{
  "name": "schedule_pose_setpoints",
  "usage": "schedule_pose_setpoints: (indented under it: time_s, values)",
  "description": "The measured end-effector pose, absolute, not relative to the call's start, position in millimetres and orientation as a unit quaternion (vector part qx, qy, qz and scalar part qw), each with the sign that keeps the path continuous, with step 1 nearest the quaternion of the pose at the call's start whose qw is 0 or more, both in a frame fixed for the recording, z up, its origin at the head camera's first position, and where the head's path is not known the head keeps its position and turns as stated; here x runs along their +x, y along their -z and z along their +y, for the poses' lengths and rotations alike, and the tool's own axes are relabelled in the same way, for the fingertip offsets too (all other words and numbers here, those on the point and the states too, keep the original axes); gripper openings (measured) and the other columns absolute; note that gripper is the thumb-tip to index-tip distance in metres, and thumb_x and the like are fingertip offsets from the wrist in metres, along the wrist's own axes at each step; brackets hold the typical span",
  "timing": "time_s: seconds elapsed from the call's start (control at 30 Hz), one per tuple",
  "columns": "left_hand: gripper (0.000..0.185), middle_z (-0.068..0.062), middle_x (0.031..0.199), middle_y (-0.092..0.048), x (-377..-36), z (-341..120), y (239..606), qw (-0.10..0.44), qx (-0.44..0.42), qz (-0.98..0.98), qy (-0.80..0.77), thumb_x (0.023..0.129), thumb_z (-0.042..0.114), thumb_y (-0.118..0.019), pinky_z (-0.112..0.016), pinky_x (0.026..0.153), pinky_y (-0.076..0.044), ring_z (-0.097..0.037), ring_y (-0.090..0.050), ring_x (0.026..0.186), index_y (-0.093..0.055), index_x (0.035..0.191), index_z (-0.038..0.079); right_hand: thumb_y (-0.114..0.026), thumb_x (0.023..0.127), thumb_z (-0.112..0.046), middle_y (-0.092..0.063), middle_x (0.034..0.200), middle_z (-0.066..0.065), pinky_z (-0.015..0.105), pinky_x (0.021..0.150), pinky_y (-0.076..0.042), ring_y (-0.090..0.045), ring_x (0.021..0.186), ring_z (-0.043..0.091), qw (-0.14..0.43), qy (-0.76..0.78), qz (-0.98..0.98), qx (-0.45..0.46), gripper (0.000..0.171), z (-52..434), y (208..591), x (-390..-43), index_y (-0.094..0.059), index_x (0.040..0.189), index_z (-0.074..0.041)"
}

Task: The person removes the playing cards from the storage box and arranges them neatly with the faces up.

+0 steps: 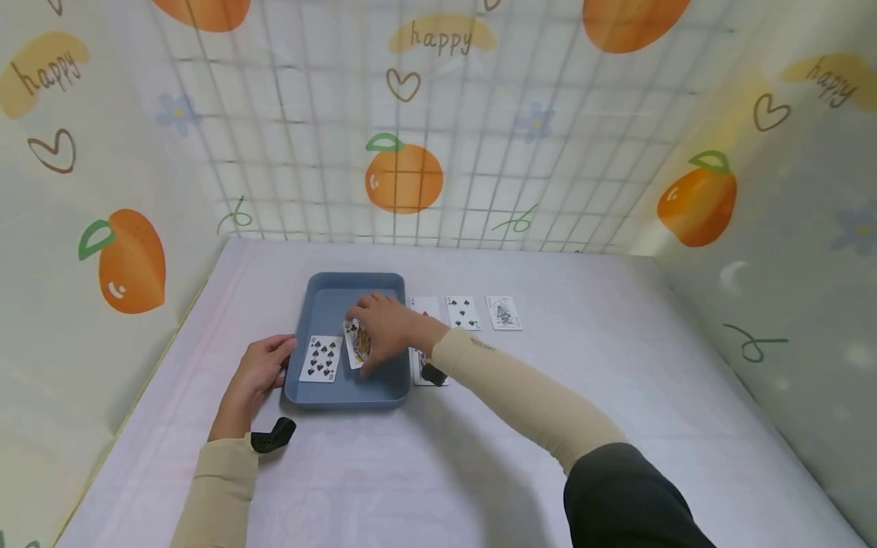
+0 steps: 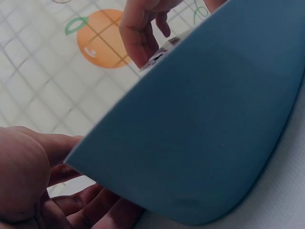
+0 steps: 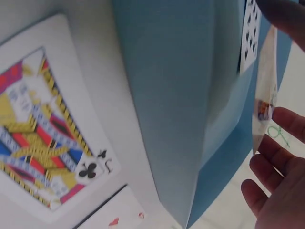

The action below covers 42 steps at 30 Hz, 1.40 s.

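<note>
My left hand [image 1: 259, 367] grips the left rim of a blue-grey tray [image 1: 370, 392], its thumb at the edge and fingers underneath in the left wrist view. Over the tray, my right hand [image 1: 386, 329] holds a playing card with a court figure [image 1: 355, 344] between thumb and fingers. In the right wrist view this card [image 3: 266, 90] is bowed and seen nearly edge-on; its exact rank is unclear. To its left, a spade number card [image 1: 320, 359] lies face up in the tray.
A jack of clubs [image 3: 38, 129] lies on the table just right of the tray. Behind it are a card with red marks [image 1: 423, 304], a black-suited number card [image 1: 463, 313] and a joker-like card [image 1: 504, 313]. A printed curtain [image 1: 308, 175] over a grid stands at the back.
</note>
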<state>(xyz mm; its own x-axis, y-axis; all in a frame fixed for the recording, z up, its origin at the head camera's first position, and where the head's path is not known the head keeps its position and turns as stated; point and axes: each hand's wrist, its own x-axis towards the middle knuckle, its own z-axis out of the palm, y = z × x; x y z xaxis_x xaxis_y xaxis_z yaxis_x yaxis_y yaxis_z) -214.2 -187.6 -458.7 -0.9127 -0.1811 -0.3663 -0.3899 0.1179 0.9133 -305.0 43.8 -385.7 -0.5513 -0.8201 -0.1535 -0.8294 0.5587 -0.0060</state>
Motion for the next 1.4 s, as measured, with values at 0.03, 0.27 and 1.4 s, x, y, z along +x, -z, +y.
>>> schedule_pose_setpoints:
  time_s: [0.03,0.27,1.4]
  values:
    - [0.046,-0.018,0.136,-0.055,-214,-187,458,0.083,-0.192,0.743,-0.636,0.105,0.027,-0.050,-0.027,0.071,-0.056,-0.022,-0.057,0.109,-0.048,0.146,0.006,-0.081,0.063,-0.069,-0.047,0.136,0.005,0.044,0.108,-0.033,-0.040,0.127,0.025,0.069,-0.032,0.881,-0.468,0.100,46,384,-305,-0.048,0.142,-0.017]
    - [0.048,-0.019,0.138,-0.053,-213,-186,456,0.082,-0.191,0.747,-0.632,0.105,0.028,-0.050,-0.026,0.070,-0.055,-0.023,-0.056,0.111,-0.046,0.147,0.005,-0.081,0.065,-0.067,-0.047,0.139,0.007,0.044,0.105,-0.036,-0.040,0.125,0.024,0.064,-0.026,0.882,-0.465,0.098,58,377,-305,-0.048,0.142,-0.017]
    - [0.050,-0.018,0.139,-0.052,-208,-181,453,0.092,-0.198,0.753,-0.621,0.106,0.031,-0.048,-0.025,0.070,-0.055,-0.020,-0.056,0.108,-0.043,0.149,0.006,-0.084,0.066,-0.060,-0.047,0.135,0.008,0.042,0.100,-0.036,-0.039,0.121,0.024,0.075,-0.006,0.914,-0.399,0.096,136,359,-313,-0.048,0.142,-0.014]
